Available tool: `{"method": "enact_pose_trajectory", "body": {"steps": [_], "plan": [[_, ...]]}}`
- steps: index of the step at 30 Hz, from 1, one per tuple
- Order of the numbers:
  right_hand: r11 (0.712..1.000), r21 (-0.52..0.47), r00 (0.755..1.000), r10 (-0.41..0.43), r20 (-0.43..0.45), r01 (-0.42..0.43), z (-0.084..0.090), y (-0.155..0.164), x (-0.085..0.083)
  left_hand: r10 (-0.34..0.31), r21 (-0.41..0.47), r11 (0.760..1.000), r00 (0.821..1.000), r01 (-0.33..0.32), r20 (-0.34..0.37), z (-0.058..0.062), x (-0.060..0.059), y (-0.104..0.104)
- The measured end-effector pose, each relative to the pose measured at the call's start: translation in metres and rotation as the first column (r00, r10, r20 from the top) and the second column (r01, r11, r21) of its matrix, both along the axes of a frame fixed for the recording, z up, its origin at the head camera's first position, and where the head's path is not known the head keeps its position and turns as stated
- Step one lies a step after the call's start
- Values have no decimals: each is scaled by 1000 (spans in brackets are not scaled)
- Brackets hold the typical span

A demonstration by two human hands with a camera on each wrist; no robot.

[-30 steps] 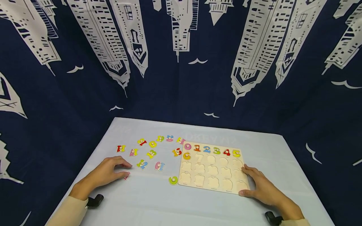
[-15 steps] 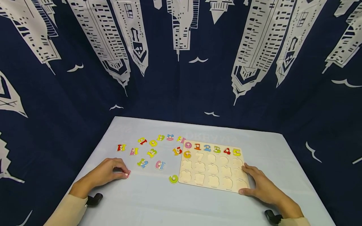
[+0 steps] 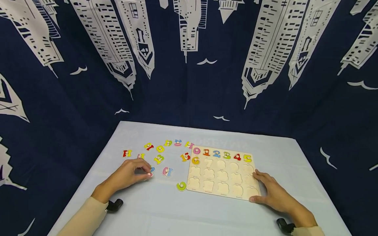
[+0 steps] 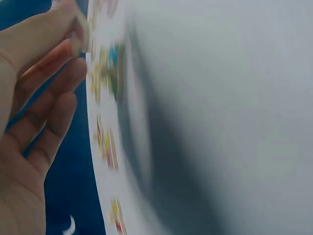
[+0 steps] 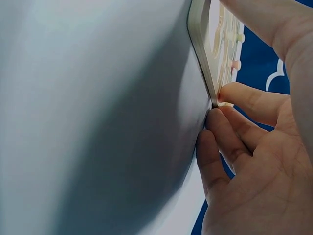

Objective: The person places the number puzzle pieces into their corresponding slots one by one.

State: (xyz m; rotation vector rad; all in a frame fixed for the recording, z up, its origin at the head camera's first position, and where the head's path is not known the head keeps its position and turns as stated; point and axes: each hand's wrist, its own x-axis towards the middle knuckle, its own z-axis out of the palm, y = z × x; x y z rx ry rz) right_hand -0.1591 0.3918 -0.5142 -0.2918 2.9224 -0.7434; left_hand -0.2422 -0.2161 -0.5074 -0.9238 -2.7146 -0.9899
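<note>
My left hand pinches a small reddish-pink puzzle piece between thumb and fingertips, in front of a blue-and-green 12 piece that is mostly hidden. The held piece's shape is too covered to read. My right hand holds the wooden number puzzle board at its right edge, thumb on the near corner and fingers along the side. In the right wrist view the fingertips touch the board's edge. Numbers 0 to 6 sit in the board's upper recesses; the other recesses are bare.
Several loose number pieces lie left of the board, among them a pink-and-blue piece, a red-and-yellow piece and an orange-red 15. A green piece lies by the board's near-left corner. White cloth covers the table.
My left hand closed on the reddish-pink piece at the table's left and carried it right and slightly away, toward the loose pieces. The right hand and the board stayed in place.
</note>
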Motion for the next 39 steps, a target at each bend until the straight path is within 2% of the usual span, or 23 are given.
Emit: {"method": "enact_pose_trajectory", "body": {"steps": [2,3,7,9,10,13,16,21,25,29,33,34,39], "plan": [[1000,5,1000,-3,0,3,2,1,0,-33,45,998,999,34,-25,-1,-5,15],[1000,8,1000,-6,3,6,2,1,0,-62,77,995,996,66,-58,-15,-16,19],[1000,13,1000,-11,9,11,4,1,-2,-108,129,984,988,121,-107,-14,-27,49],[1000,14,1000,-12,10,12,4,1,-2,-94,119,987,992,104,-89,-12,-31,66],[1000,14,1000,-9,4,9,4,1,-2,-70,99,992,996,76,-62,4,-24,78],[1000,9,1000,-3,-11,4,4,2,-3,-27,67,997,999,29,-29,10,-30,104],[1000,-2,1000,2,-21,-2,4,3,-3,-14,71,997,999,16,-30,12,-37,128],[1000,-17,1000,-5,-6,5,3,5,-3,-35,117,992,999,39,-32,12,-49,164],[1000,-24,1000,-8,-4,8,4,6,-1,-34,90,995,999,37,-36,11,-58,192],[1000,-30,1000,2,-16,-2,5,6,0,-41,51,998,999,41,-18,6,-64,216],[1000,-26,1000,4,-15,-4,4,6,1,-62,39,997,998,63,-10,-5,-71,235],[1000,-25,1000,4,-11,-4,3,6,2,-70,40,997,997,71,-28,-16,-78,237],[999,-35,1000,-1,-5,1,1,6,4,-39,30,999,999,39,-8,-26,-84,252]]}}
